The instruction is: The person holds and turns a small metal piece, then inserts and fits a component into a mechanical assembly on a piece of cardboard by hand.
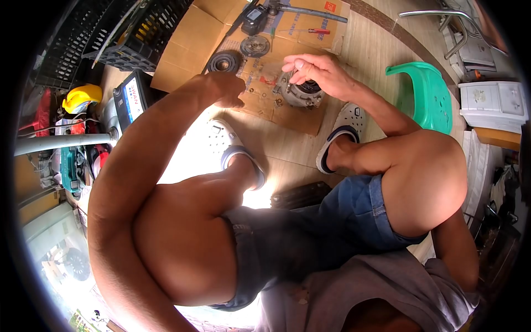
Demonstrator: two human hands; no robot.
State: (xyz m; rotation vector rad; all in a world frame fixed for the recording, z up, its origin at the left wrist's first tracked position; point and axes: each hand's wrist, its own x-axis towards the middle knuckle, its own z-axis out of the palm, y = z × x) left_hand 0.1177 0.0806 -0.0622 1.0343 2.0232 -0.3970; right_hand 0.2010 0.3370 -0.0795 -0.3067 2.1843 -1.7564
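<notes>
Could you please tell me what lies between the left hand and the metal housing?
In the head view, cardboard with a few small parts lies between the left hand and the metal housing.

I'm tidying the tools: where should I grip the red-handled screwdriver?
Probably by its red handle, from above on the near side: it lies flat on the cardboard, and the handle is thicker than the thin shaft.

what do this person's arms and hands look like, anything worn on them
The left hand and right hand are bare, with no gloves or watch showing. The forearms are uncovered too. Grey shirt cloth shows by the right upper arm.
</notes>
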